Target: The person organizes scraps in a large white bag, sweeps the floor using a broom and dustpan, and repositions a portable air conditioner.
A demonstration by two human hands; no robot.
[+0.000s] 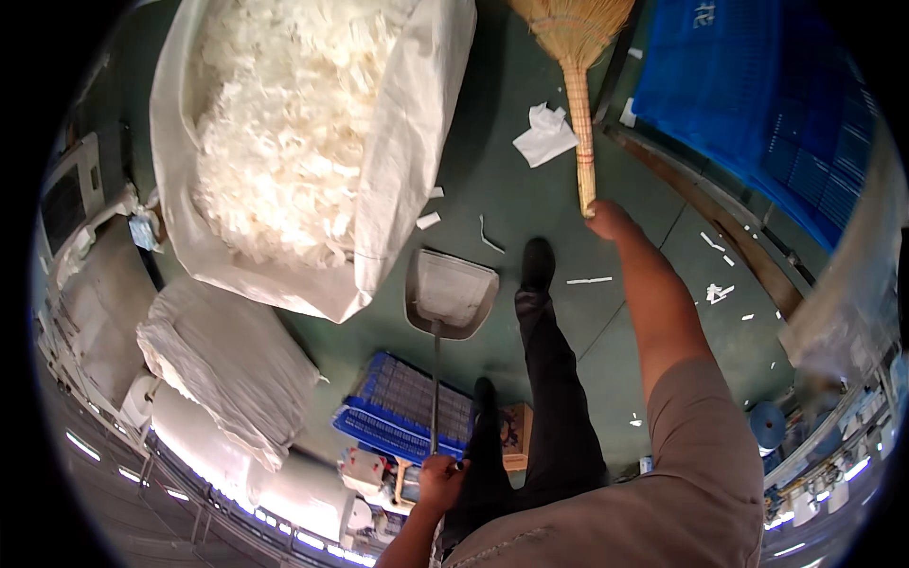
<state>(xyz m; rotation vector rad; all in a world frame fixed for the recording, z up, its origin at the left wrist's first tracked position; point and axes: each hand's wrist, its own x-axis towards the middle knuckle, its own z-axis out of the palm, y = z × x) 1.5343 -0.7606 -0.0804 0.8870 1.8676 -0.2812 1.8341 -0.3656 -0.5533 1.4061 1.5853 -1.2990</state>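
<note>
My right hand (611, 220) is closed round the end of a straw broom's (579, 118) handle, with the bristles fanned out at the top of the view. Near the broom's handle lies a crumpled white sheet (546, 135) on the floor. Down at my left side, my left hand (439, 485) grips the long thin handle of a dustpan (453, 289). The pan rests on the green floor ahead of my feet, and its tray looks bare.
A large white sack (407, 142) full of pale scraps stands ahead on the left. Blue crates (710, 85) are at the far right, beside a metal frame (720, 213). More blue crates (383, 417) sit near my left foot. White strips (717, 293) litter the floor.
</note>
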